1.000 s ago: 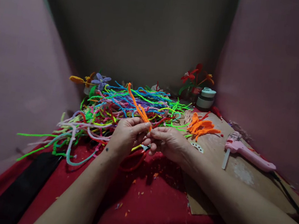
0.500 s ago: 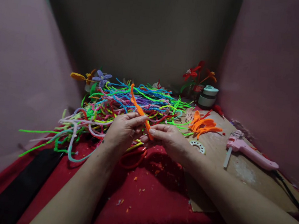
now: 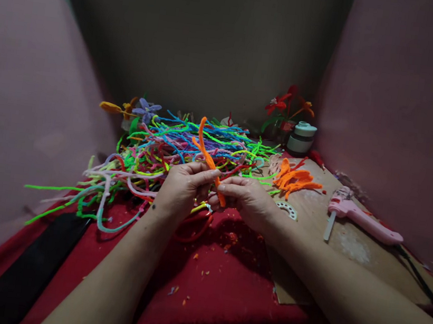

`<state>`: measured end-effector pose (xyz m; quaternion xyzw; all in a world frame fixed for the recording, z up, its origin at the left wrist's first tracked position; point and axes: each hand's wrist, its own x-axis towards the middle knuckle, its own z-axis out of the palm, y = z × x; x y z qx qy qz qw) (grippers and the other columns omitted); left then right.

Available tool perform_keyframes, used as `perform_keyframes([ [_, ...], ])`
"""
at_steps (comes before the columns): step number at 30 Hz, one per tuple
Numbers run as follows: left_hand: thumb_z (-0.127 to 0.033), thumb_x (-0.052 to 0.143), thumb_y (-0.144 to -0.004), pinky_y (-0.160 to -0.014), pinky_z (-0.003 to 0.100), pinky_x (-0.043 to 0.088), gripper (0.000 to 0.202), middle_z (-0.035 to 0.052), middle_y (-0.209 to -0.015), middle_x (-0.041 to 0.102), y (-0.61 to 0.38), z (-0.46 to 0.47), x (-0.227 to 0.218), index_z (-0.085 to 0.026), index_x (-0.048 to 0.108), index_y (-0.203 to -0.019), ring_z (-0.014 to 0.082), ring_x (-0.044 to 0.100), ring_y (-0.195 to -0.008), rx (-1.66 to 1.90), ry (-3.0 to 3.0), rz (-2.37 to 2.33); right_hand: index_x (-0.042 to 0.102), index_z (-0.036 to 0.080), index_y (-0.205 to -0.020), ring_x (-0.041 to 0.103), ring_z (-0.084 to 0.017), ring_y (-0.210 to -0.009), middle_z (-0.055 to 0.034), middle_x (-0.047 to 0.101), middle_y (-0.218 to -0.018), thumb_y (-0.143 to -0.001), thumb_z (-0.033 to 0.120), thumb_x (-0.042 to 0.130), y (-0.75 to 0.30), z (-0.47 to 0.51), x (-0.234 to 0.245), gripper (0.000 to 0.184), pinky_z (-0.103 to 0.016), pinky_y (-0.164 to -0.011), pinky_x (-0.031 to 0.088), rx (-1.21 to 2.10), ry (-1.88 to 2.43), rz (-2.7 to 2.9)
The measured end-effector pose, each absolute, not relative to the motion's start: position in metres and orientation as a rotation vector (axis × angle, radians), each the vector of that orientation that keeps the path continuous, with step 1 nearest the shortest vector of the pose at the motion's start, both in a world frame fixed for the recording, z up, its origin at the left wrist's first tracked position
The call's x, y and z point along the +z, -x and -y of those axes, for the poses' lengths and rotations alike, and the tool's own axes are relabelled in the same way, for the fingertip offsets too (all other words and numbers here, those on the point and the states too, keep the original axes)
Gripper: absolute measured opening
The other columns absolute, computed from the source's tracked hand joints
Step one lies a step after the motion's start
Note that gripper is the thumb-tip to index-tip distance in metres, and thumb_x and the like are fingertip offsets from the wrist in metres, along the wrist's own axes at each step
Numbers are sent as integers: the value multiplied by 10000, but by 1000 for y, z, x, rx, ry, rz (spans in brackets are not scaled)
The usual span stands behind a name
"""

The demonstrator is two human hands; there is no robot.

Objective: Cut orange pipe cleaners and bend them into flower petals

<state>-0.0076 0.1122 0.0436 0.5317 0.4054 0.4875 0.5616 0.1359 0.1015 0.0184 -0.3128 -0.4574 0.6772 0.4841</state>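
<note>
An orange pipe cleaner is pinched between my two hands, its two upper ends spread apart and pointing up and away from me. My left hand grips it near the middle with thumb and fingers. Lower down, close to its bottom end, the thumb and fingertips of my right hand are closed on it. Beneath my hands, red-handled scissors lie on the red cloth, partly hidden. Behind them spreads a big heap of coloured pipe cleaners.
At right, a board carries orange pipe-cleaner pieces, a white ring with holes and a pink glue gun. Behind stand a lidded jar, red flowers and a purple flower. A black strip lies left.
The orange pipe cleaner has turned, so its second upper end now shows apart from the first. Both hands have shifted slightly to the right and still grip it.
</note>
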Motion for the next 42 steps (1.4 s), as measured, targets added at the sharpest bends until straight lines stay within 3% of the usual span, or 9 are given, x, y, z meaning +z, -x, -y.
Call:
perform_keyframes([
  [23,-267,685,-613,-343,174,274,180,-31,-394,519,2,-105,54,-142,581,-536,50,381,-311,1106,-1400,-1227,590,128,-582,579,-117,-449,-35,649,-535,-604,224,641,-128,-110,18,111,-243,-509,470,1563,866,1115],
  [30,-281,638,-647,-363,179,285,189,-58,-372,464,3,-110,48,-157,548,-536,54,363,-320,1119,-1564,-1320,593,117,-595,570,-110,-434,-56,655,-552,-643,193,641,-130,-112,17,102,-231,-474,465,1634,898,1061],
  [37,-255,619,-683,-428,184,325,123,-49,-469,487,1,-109,43,-159,594,-610,67,400,-413,1173,-1704,-1284,590,108,-618,572,-101,-425,-47,652,-560,-679,173,620,-136,-113,13,93,-221,-476,468,1683,864,1041],
  [42,-223,591,-737,-586,204,391,106,13,-707,552,8,-112,46,-177,664,-677,116,508,-654,1112,-2211,-1078,586,110,-591,563,-103,-422,-37,639,-521,-632,165,627,-142,-114,10,80,-215,-464,452,1686,828,1103],
])
